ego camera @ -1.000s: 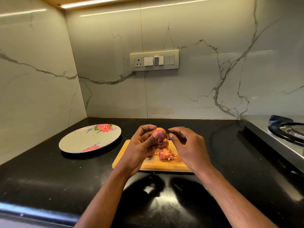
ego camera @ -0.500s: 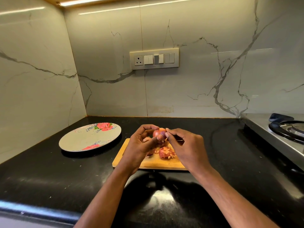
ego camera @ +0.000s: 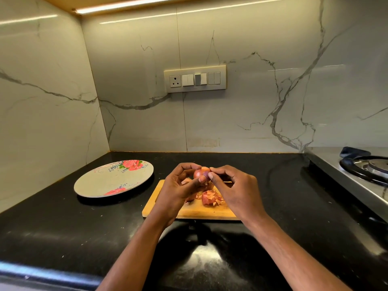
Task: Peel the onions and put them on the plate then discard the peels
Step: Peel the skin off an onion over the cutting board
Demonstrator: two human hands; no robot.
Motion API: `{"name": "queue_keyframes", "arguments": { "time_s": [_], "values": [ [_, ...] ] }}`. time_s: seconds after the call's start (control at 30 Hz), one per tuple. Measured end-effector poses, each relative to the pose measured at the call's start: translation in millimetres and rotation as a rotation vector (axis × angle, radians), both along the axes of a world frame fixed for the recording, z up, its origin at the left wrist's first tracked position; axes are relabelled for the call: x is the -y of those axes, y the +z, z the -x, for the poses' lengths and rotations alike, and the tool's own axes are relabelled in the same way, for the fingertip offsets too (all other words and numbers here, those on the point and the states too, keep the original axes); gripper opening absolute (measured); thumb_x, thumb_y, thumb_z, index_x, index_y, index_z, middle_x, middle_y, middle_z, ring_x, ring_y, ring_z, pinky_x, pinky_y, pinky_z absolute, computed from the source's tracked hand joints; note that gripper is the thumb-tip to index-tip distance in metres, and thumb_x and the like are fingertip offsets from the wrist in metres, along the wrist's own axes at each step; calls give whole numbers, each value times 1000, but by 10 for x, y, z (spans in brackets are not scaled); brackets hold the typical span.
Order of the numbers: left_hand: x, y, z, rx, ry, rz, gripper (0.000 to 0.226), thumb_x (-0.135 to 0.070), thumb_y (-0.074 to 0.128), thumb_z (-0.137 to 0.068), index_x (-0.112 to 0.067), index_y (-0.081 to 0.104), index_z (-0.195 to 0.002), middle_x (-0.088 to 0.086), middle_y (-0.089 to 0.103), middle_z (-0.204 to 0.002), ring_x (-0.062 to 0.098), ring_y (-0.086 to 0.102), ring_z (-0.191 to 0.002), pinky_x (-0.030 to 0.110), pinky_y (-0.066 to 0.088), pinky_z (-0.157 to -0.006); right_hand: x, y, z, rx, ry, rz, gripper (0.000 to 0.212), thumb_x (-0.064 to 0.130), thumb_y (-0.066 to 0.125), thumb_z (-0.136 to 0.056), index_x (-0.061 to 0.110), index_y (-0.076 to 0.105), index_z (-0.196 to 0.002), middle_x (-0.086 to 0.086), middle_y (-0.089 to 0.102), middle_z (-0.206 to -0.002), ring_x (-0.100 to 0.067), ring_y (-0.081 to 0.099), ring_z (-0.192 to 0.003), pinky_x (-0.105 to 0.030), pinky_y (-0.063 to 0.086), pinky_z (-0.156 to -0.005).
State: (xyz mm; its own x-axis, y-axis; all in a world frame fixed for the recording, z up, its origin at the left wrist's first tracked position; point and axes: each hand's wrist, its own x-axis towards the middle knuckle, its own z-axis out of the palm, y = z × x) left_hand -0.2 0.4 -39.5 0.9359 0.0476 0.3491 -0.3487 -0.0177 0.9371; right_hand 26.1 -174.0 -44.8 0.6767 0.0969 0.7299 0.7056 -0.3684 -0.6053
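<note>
Red and shiny, a small onion (ego camera: 201,172) is held up in the air above the wooden cutting board (ego camera: 189,211). It is gripped by the left hand (ego camera: 180,190), whose fingers are curled round it from the left and from below, with the thumb pressed on its front. The right hand (ego camera: 233,187) is placed just beside it, and its thumb and first finger are pinched together at the right side of the onion, right on its skin. What is caught in that pinch is too small to be made out.

Under the hands, a heap of dry red peels (ego camera: 211,198) is seen lying on the board. Another reddish piece (ego camera: 185,181) is partly hidden behind the left hand, and whether it is an onion or a peel cannot be told.

The board is laid flat on the black shiny desk (ego camera: 63,227). To the left of the board, a little apart from it, a round plate (ego camera: 98,181) with pink roses painted on its rim is set on the desk. No onion is seen on the plate.

At the far right, a steel gas stove (ego camera: 357,171) with a black ring is seen. White marble walls are stood behind the desk, and a switch panel (ego camera: 194,79) is fixed on the back wall.
</note>
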Motion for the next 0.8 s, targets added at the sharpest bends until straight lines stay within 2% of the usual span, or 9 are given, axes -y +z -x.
{"name": "queue_keyframes", "arguments": {
  "time_s": [0.2,0.37,0.53,0.67,0.8],
  "values": [
    [14,-1,7,24,2,-1,36,-20,78,-81,-17,65,-114,-5,71,-110,17,69,-108,34,60,-84,-20,-30,-24,-17,-4,-24,17,28,74,-90,18,78,-102,10,76,-93,-1,70,-90,-12,55,-77],
    [6,-12,4,12,-11,18,37,-19,78,-81,-16,65,-115,0,71,-113,23,69,-110,37,59,-86,-36,-51,-27,-23,1,-59,10,24,75,-90,19,79,-98,12,75,-89,3,68,-88,-8,52,-73],
    [17,-3,11,-2,-43,65,41,-22,79,-77,-14,65,-115,5,70,-116,27,68,-111,38,58,-87,-46,-62,-39,-44,-16,-103,5,20,75,-89,22,77,-94,16,72,-83,3,68,-85,-9,53,-69],
    [20,3,7,-4,-49,99,44,-22,78,-76,-14,64,-117,5,71,-115,28,69,-111,39,59,-88,-23,-25,-16,-103,37,-110,8,27,73,-92,25,76,-99,18,72,-87,6,66,-89,-7,51,-70],
    [16,13,11,2,-40,94,43,-21,77,-77,-14,64,-117,4,71,-114,29,68,-111,39,59,-88,-23,-2,5,-110,63,-81,19,39,73,-88,27,75,-104,17,73,-92,4,67,-92,-11,54,-73]
  ]
}}
